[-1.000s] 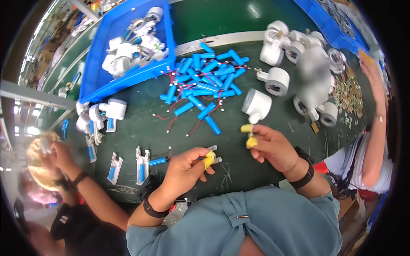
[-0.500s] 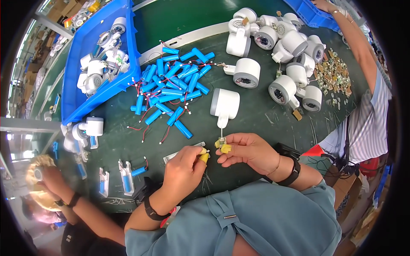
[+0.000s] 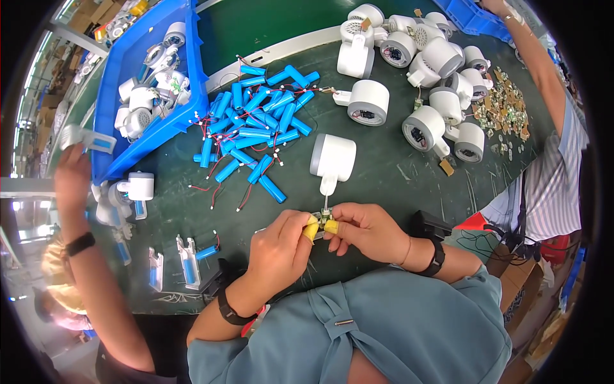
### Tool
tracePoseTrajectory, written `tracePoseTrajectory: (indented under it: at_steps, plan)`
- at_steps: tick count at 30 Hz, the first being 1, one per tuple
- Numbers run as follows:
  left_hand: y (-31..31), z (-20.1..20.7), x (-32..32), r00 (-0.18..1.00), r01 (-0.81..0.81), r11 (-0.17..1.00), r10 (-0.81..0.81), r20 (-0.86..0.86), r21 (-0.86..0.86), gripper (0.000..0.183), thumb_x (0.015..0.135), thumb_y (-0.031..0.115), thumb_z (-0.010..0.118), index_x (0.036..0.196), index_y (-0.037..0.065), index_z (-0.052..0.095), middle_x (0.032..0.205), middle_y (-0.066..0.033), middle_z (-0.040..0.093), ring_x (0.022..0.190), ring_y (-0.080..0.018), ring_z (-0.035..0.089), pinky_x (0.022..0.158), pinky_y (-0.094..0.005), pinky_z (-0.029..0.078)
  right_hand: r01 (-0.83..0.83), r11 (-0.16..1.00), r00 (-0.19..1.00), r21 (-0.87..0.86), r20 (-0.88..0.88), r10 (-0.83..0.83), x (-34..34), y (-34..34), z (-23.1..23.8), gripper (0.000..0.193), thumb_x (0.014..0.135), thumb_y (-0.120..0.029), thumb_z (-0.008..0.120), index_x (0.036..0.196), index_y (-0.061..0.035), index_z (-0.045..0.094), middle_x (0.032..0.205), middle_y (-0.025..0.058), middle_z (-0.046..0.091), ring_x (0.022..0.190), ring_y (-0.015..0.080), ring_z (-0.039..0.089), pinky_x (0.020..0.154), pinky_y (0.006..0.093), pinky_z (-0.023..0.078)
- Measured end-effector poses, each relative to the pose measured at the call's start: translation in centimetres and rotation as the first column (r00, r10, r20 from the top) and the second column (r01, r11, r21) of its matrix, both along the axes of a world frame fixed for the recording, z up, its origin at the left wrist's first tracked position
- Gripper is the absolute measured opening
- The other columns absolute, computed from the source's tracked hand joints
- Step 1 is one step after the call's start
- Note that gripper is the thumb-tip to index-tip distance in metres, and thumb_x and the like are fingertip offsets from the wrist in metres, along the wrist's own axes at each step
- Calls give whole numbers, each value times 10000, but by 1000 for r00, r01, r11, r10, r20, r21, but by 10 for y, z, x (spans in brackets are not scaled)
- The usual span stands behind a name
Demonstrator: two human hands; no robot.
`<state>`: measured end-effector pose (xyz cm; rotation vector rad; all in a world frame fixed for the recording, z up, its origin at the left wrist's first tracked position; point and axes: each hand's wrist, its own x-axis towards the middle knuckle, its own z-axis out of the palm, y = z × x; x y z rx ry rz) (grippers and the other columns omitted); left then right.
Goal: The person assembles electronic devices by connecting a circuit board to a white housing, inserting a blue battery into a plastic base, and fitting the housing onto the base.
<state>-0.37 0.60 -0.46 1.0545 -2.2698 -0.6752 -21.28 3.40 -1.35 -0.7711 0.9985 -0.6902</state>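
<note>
we see both hands together near the middle of the worktop's (image 3: pixel 396 192) near edge, at work on a small circuit board (image 3: pixel 325 219). our right hand (image 3: pixel 329 228) holds it in a narrow pinch, a yellow-covered thumb on its right side. our left hand (image 3: pixel 313 226) is pinched narrow too, just at the board's left side; what sits between those fingertips we cannot tell

we judge the step in hand to be fine fitting or joining at the board, and the next move to call for a steady right pinch, small left fingertip motions, and slack in the thin lead (image 3: pixel 327 201) above

that lead ties the board to a white housing (image 3: pixel 336 158), which lies beyond our hands. the housing's neck points toward the near edge, straight at us; its round body has its axis roughly left to right, the grey rim facing the left edge. the board's long axis seems to run from far edge to near, though our fingers hide part of it
</note>
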Motion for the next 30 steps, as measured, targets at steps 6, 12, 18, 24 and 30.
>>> tracePoseTrajectory:
  at_steps: [6,12,18,24,30]
  plan:
    - [-7,5,0,998,51,987,-45,-43,155,256,823,-53,592,1073,-2,571,897,-154,626,684,-334,624,580,-375,498,3,997,998,-76,-67,-8,4,2,2,156,981,-40,479,1028,24,614,894,54,674,750,101,664,644,252,559]
    - [-10,5,2,997,76,983,-73,-27,165,207,837,-17,583,1037,22,549,902,-128,615,704,-350,627,592,-418,510,-11,979,987,-203,-161,-23,7,4,4,118,961,-11,498,1003,23,603,888,70,669,725,109,667,604,261,562]
    - [-11,9,4,995,96,978,-97,-4,188,202,842,-7,577,1038,29,542,887,-129,593,707,-359,618,593,-433,502,-57,952,968,-300,-251,-21,8,7,4,112,947,3,514,1015,26,599,879,93,653,715,128,678,587,272,569]
    - [-11,8,5,993,116,962,-118,-6,249,235,825,-36,600,1049,22,557,859,-135,588,722,-343,604,607,-396,477,-52,958,966,-283,-258,-24,7,9,3,136,946,6,512,1042,30,606,903,97,649,727,134,684,591,273,573]
    - [-19,5,10,989,145,968,-148,-1,205,213,826,-1,598,1030,36,549,868,-137,585,735,-366,611,611,-438,492,-46,942,955,-331,-293,-56,14,2,8,131,918,25,531,1025,27,607,895,127,645,689,179,684,590,302,566]
